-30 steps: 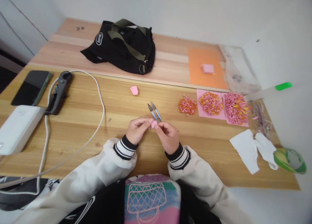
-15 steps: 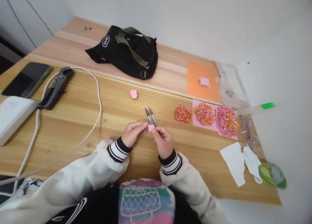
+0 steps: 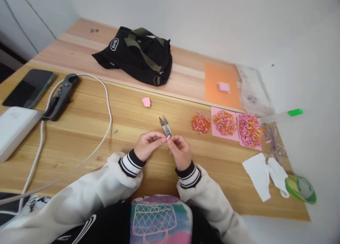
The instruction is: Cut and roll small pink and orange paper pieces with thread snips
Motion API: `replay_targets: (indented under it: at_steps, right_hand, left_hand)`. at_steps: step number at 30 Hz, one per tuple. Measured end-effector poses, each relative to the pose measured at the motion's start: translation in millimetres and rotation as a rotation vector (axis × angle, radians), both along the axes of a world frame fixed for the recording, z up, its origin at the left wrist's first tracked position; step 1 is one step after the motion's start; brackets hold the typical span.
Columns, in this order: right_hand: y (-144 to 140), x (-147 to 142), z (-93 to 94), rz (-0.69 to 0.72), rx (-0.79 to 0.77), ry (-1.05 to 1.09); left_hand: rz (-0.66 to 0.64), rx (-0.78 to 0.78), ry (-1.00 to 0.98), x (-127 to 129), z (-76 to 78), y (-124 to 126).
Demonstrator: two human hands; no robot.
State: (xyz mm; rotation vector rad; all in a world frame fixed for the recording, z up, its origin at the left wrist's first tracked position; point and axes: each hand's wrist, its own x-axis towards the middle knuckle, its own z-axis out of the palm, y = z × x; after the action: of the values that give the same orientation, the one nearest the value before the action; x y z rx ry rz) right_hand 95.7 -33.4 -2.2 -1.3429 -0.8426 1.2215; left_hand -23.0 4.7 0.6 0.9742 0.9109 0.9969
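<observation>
Between my fingertips is a small pink paper piece (image 3: 168, 138), folded or rolled so only a thin part shows. My left hand (image 3: 149, 145) pinches it from the left, and my right hand (image 3: 180, 152) grips it from the right. Just beyond my fingers lie thread snips (image 3: 166, 125), blades pointing away and their rear hidden behind my hands. Farther off on the table rests a little stack of pink paper squares (image 3: 146, 102). To the right sit an orange-and-pink pile of small paper rolls (image 3: 201, 123) and two more piles on pink sheets (image 3: 216, 132).
A black bag (image 3: 143, 56) lies at the back. On the left are a phone (image 3: 29, 88), a white box-shaped device (image 3: 17, 129), a black-handled tool (image 3: 61, 97) and a white cable (image 3: 108, 109). An orange sheet (image 3: 212, 81), white paper (image 3: 257, 175) and a green-rimmed container (image 3: 301, 189) are at right.
The pink paper was a flat square between my hands; now it is folded or rolled narrow. My fingertips have come closer together.
</observation>
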Motion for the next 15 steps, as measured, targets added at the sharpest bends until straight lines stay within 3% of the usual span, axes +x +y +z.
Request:
replay_targets:
  at_steps: [5,15]
  right_hand:
    - [-0.4,0.3,-1.5,0.005,0.023,0.029]
    - [-0.7,-0.4,-2.4,-0.008,0.015,0.004]
  left_hand:
    - [-0.030,0.031,-0.017,0.3,2.4,-0.4]
    - [0.074,-0.006,0.093,-1.6,-5.1,-0.3]
